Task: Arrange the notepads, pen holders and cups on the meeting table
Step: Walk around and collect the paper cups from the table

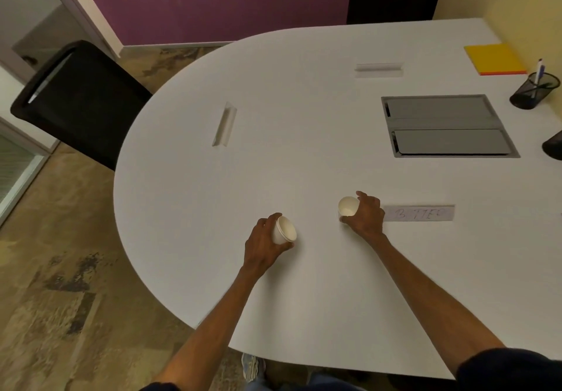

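A white tabletop (304, 116) with a rounded end is filling most of the view, and a black chair (79, 101) is standing at its curved far-left edge. Set into the tabletop is a grey hatch (447, 126) with two flaps, which is serving here as the landmark. Beyond the hatch and to its right, a yellow notepad (494, 58) is lying flat near the wall. Just right of the hatch, a black mesh pen holder (535, 91) is standing upright with a pen in it, and a second dark object, cut off by the frame edge, is sitting lower on that side. Nearer than the hatch, a grey label strip (419, 213) with handwriting is lying on the tabletop.

The person is reaching both bare forearms over the near edge. The right hand (365, 217), just left of the strip, is gripping a white paper cup (348, 206) tilted on its side, fingers wrapped around its wall. Further left of the hatch, the left hand (263, 246) is holding another white paper cup (284, 229), also tilted, fingers closed around it.
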{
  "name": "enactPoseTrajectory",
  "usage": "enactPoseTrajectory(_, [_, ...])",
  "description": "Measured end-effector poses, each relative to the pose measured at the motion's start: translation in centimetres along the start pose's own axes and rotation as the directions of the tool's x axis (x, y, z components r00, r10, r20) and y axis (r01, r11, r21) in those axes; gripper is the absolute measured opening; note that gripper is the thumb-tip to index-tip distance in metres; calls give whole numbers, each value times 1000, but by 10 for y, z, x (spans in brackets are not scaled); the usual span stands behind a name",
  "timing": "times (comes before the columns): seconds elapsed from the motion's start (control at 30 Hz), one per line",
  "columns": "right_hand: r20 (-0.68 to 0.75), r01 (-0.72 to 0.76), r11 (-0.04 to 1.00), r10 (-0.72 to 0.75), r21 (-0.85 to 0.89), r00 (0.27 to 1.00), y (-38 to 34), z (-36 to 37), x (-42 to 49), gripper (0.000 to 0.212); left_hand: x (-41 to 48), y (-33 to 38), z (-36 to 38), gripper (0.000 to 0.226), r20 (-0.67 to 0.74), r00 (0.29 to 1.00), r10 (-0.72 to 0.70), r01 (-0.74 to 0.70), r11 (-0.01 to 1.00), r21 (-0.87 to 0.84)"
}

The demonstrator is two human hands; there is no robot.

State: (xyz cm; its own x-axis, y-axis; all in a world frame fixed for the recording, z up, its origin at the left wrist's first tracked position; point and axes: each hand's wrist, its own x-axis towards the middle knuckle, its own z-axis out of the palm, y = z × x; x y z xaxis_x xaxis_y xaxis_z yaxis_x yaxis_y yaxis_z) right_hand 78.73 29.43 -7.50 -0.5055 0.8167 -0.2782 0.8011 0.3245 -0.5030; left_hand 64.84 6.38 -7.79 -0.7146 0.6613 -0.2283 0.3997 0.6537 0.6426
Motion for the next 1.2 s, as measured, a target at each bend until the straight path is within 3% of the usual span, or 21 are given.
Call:
enactPoseTrajectory(0.13, [-2,66,998,-66,-2,998,-8,0,-5,93,-3,0,-2,77,-10,1000,-3,3,1000,-11])
enactPoseTrajectory(0.27, [-33,217,958,-215,186,976,-29,5,-16,65,-8,3,-4,77,-44,999,-8,8,1000,-17])
enactPoseTrajectory(0.33, [38,274,928,-292,254,956,-41,8,-23,57,-13,7,-7,75,-66,998,-14,11,999,-38])
enactPoseTrajectory(0.53, [360,259,877,-413,404,836,-83,23,-42,48,-28,12,-29,71,-131,991,-27,8,990,-140])
enactPoseTrajectory(0.83, [504,339,843,-526,418,685,-155,64,-76,56,-62,-29,-77,75,-250,966,-68,31,988,-151])
enactPoseTrajectory(1.2, [522,427,771,-635,473,570,-274,156,-146,50,-102,-143,-166,70,-393,910,-131,124,991,-43])
